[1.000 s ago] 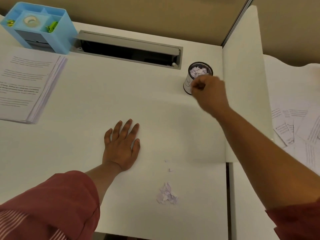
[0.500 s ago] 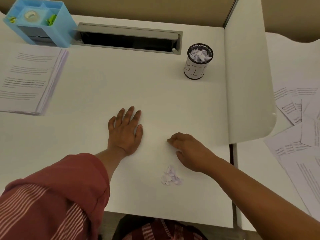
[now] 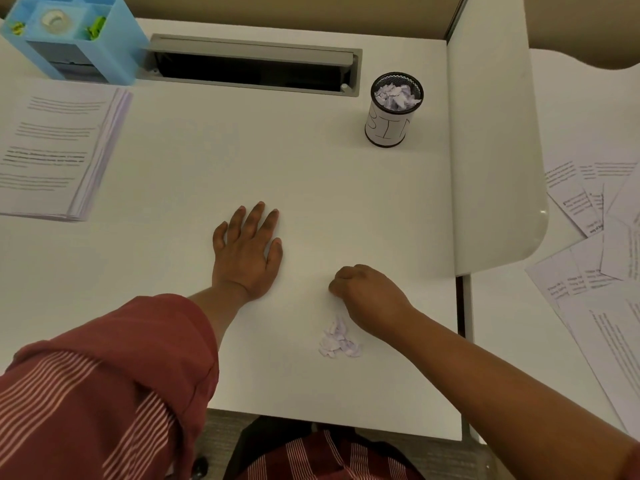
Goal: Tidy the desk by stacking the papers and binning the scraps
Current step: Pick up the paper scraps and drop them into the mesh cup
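Note:
A small pile of pale purple paper scraps [image 3: 339, 340] lies near the desk's front edge. My right hand [image 3: 367, 296] sits just behind that pile, fingers curled in and pinched down on the desk where small loose scraps lay; the scraps are hidden under the fingertips. Flat on the white desk [image 3: 242, 161], palm down with fingers straight, is my left hand [image 3: 247, 252]. The black mesh bin [image 3: 393, 112], labelled BIN, stands at the back right and holds several scraps. A stack of printed papers [image 3: 52, 150] lies at the left.
A blue desk organiser [image 3: 76, 39] stands at the back left beside an open grey cable tray [image 3: 252, 64]. A white divider panel [image 3: 491, 150] bounds the desk's right side. Beyond it, several loose printed sheets [image 3: 595, 237] lie scattered on the neighbouring desk.
My right hand came back from the bin to the desk front and its fingers have curled over the spot where loose scraps lay. My left hand stayed flat.

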The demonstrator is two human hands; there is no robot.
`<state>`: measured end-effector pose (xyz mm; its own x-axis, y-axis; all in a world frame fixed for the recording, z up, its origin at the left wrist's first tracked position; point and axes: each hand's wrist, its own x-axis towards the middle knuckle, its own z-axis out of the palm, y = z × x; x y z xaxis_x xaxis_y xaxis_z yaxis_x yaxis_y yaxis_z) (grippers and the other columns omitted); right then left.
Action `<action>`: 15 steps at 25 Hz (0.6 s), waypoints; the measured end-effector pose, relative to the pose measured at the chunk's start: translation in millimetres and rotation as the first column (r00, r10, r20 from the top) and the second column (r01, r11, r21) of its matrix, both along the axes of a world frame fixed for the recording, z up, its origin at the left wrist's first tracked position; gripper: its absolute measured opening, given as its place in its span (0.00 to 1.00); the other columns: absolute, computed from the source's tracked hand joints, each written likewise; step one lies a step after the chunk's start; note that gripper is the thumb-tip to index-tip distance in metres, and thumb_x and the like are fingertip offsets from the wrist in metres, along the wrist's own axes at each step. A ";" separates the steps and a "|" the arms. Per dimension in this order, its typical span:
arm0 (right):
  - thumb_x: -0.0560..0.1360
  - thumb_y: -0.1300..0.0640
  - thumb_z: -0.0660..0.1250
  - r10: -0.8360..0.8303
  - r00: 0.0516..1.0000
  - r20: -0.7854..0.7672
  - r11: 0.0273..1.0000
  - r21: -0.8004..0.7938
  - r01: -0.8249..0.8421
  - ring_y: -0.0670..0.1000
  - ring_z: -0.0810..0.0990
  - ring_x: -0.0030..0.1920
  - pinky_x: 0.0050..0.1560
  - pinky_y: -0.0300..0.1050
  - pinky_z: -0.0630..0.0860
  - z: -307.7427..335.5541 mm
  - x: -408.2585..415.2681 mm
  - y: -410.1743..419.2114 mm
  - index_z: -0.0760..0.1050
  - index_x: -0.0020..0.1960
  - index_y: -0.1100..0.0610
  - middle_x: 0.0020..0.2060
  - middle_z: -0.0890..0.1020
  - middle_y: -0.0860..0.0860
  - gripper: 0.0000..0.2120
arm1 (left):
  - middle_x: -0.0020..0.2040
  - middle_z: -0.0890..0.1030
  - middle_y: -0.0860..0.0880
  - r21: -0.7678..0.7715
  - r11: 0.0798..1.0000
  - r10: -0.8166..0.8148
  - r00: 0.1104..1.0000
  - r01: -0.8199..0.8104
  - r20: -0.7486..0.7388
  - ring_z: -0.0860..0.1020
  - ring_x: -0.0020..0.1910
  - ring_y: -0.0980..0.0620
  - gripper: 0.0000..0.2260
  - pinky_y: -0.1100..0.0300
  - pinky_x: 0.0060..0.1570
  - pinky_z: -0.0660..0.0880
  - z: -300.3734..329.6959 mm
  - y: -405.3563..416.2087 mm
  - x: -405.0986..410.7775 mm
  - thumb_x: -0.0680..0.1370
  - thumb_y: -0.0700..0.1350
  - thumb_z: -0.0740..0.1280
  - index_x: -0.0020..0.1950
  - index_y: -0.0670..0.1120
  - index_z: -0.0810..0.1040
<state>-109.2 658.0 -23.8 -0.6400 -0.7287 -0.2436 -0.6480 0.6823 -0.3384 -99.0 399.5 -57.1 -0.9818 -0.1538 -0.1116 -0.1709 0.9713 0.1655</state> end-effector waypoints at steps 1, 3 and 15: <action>0.65 0.74 0.62 -0.026 1.000 0.000 1.000 -0.004 0.026 0.56 0.73 0.35 0.31 0.49 0.74 -0.8 -1.3 -1.8 0.76 0.41 0.60 0.35 0.76 0.53 0.12 | 0.83 0.55 0.53 -0.001 1.000 -0.001 1.000 0.001 0.001 0.51 0.82 0.47 0.27 0.45 0.77 0.49 -0.2 0.0 0.0 0.82 0.59 0.48 0.81 0.57 0.57; 0.66 0.73 0.63 -0.073 0.997 0.016 0.997 -0.021 0.074 0.56 0.69 0.32 0.30 0.47 0.68 -1.5 -4.0 -5.9 0.73 0.39 0.60 0.33 0.74 0.54 0.09 | 0.83 0.55 0.53 -0.001 1.000 -0.004 1.000 0.004 0.001 0.51 0.82 0.47 0.27 0.45 0.77 0.49 -0.8 0.4 0.3 0.82 0.59 0.48 0.81 0.57 0.57; 0.69 0.67 0.73 -0.577 0.616 0.537 0.345 -0.523 0.779 0.45 0.78 0.33 0.37 0.40 0.76 88.9 -136.6 0.4 0.80 0.38 0.50 0.33 0.83 0.47 0.12 | 0.83 0.55 0.53 0.020 1.000 -0.011 1.000 0.011 -0.005 0.50 0.82 0.47 0.26 0.44 0.77 0.49 -3.5 -1.7 0.2 0.82 0.59 0.48 0.82 0.58 0.56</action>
<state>-245.7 658.4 65.2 -0.9903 -0.0629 -0.1239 0.0934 0.3585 -0.9289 -98.8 397.8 -60.6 -0.9839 -0.1411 -0.1096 -0.1598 0.9695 0.1859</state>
